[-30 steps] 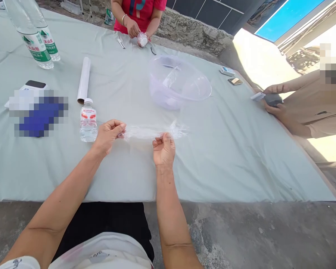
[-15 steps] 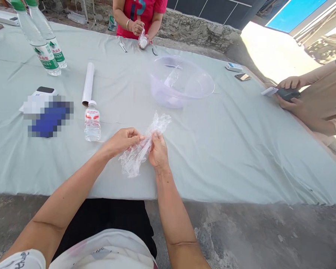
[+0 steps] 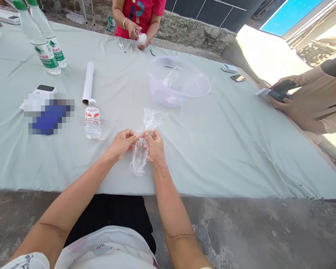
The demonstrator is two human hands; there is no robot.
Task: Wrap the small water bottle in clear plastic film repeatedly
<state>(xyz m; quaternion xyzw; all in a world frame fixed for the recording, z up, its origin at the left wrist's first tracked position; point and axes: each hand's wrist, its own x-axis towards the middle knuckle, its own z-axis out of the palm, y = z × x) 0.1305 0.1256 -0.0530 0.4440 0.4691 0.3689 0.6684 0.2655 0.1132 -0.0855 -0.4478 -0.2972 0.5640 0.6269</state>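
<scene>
Clear crinkled plastic film [image 3: 140, 158] is gathered between my hands above the near part of the table. My left hand [image 3: 123, 144] pinches it at the middle from the left, thumb against fingers. From the right, my right hand [image 3: 154, 146] grips the same bunched middle, thumb on top. One loose end spreads out beyond the fingers and the other hangs toward me. Just to the left of my left hand stands a small water bottle [image 3: 92, 121] with a red and white label.
A white roll [image 3: 88, 83] lies behind the small bottle. A clear purplish basin [image 3: 182, 87] holds crumpled film. Two tall bottles [image 3: 47, 56] stand at far left. Across the table, a person's hands [image 3: 137, 35] hold a white wrapped object; at right, another person holds a dark device [image 3: 281, 91].
My hands have come closer together, and the film is now bunched narrower between them, its near end hanging straighter. The person across has turned the white wrapped object.
</scene>
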